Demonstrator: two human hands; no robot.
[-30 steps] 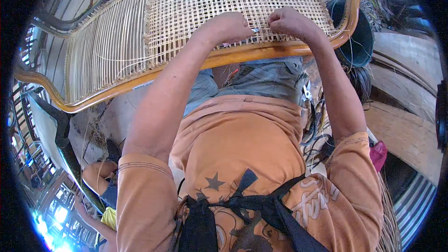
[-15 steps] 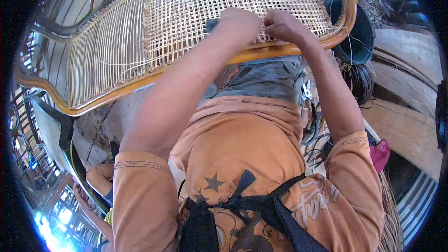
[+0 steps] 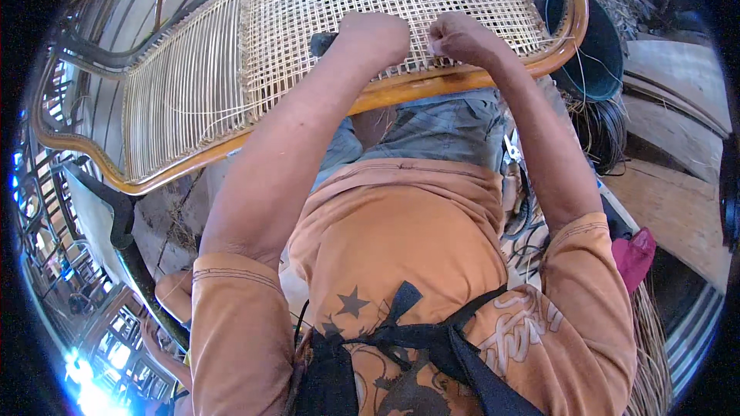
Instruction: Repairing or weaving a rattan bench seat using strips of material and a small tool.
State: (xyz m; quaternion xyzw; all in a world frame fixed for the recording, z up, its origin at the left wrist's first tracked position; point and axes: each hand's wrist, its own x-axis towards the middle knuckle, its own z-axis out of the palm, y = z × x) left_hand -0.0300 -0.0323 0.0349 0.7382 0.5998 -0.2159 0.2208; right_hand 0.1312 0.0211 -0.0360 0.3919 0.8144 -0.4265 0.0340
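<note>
A woven cane panel (image 3: 301,38) in a curved, varnished wooden frame (image 3: 401,91) lies across my lap. Over its near edge my left hand (image 3: 376,37) is closed in a fist. A dark, rounded object (image 3: 322,44), perhaps a tool handle, sticks out past its wrist side; the rest is hidden by the hand. My right hand (image 3: 462,37) is to the right, its fingers pinched together just above the weave near the frame. Whatever lies in that pinch is too small to make out. The two hands are apart.
A dark green bucket (image 3: 593,69) stands right of the frame, with a dark coil (image 3: 600,135) below it. Pliers (image 3: 512,149) lie by my right hip. Loose cane strands (image 3: 231,114) cross the panel's left section. Another person's arm (image 3: 166,354) shows at lower left.
My left hand has moved left, away from my right hand, and the dark object has moved with it. My right hand has stayed near the same spot. The view has shifted slightly.
</note>
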